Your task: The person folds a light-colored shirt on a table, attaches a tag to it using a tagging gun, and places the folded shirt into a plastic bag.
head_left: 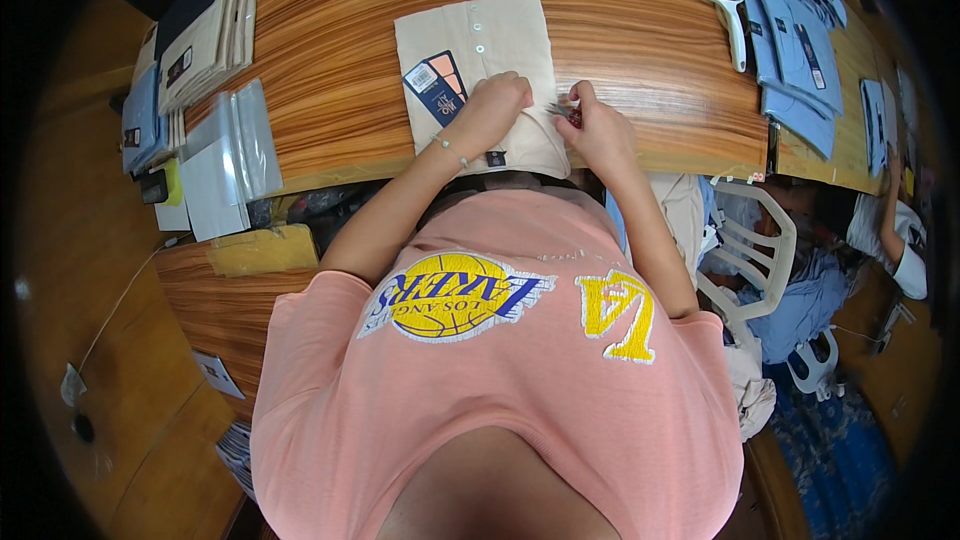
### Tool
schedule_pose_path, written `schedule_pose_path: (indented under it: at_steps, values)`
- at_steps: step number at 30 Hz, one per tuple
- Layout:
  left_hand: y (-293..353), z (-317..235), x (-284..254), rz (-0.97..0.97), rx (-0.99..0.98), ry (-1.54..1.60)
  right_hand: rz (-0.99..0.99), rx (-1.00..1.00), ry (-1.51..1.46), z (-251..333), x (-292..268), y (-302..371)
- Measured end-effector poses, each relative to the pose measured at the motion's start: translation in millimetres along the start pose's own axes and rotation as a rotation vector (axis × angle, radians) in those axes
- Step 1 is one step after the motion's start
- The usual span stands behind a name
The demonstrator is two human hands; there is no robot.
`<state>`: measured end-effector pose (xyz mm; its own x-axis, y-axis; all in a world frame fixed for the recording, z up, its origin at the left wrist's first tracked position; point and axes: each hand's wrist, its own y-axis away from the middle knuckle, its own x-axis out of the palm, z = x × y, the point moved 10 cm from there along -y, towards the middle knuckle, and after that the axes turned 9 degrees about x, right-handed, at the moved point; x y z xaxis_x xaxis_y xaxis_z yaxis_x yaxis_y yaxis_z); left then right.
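A folded cream shirt (520,45) with a buttoned front lies at the front edge of the wooden table. Dark and orange hang tags (436,90) rest on its left side, and a small dark label (496,158) shows near its lower edge. My left hand (487,112) is closed on the middle of the shirt, fingers curled at the cloth; a beaded bracelet circles the wrist. In my right hand (606,136) is a small pair of thread snips (564,113) with reddish handles. Their metal tips point left, at the shirt's right edge.
Folded cream shirts (215,40) and clear plastic bags (232,155) lie at the left. A white lint roller (730,15) sits at the right beside stacked blue shirts (800,50). A white plastic chair (755,250) stands right of me; another person's arm (890,210) shows farther right.
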<state>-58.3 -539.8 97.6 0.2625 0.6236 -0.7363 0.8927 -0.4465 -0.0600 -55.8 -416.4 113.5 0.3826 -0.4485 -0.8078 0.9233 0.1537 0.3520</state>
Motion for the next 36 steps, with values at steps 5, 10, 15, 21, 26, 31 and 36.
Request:
schedule_pose_path:
  at_steps: [5, 10, 15, 21, 26, 31, 36]
  values:
    - [-0.4, 5.0, -3.7, -0.007, -0.082, 0.144, 0.022, -0.009, 0.005, 9.9, 5.1, 0.8]
    - [-2.2, 14.8, -4.6, -0.006, -0.113, 0.225, 0.000, -0.023, -0.013, 16.8, 4.4, -6.7]
    - [-3.0, 13.6, -7.5, -0.027, -0.131, 0.206, 0.038, -0.031, 0.008, 20.9, 8.4, -13.0]
    - [2.8, -7.2, -12.2, -0.049, 0.015, 0.070, 0.083, -0.004, 0.024, 7.2, 6.2, -11.4]
    - [8.1, -14.8, -8.4, -0.104, 0.083, -0.042, 0.092, 0.017, 0.057, 1.1, 2.0, -9.3]
    - [4.4, -1.9, -5.6, -0.107, -0.005, 0.035, 0.082, -0.009, 0.029, 5.6, 1.3, -5.8]
    - [2.6, 5.4, -5.4, -0.099, -0.055, 0.116, 0.086, -0.020, 0.043, 8.8, 7.2, -8.1]
